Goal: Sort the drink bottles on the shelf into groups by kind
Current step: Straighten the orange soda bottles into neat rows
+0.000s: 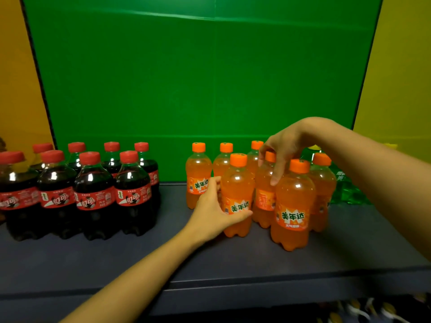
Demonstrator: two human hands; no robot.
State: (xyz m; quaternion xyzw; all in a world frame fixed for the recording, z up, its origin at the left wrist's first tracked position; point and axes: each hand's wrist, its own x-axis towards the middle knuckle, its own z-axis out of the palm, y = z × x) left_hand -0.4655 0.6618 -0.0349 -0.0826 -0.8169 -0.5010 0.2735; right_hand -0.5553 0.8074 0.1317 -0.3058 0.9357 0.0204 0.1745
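Note:
Several dark cola bottles (94, 194) with red caps stand grouped on the left of the grey shelf (163, 259). Several orange soda bottles (292, 206) with orange caps stand grouped right of the middle. My left hand (213, 209) grips the body of a front orange bottle (238, 183), thumb across its label. My right hand (283, 146) reaches in from the right, fingers curled round the neck of another orange bottle (264, 199) behind it. Green bottles (345, 185) stand at the far right, largely hidden by my right arm.
A green back panel (198, 78) closes the shelf behind the bottles, with yellow walls on either side. A gap of bare shelf separates the cola and orange groups. The shelf's front edge (210, 292) runs across the lower view, with objects dimly visible below it.

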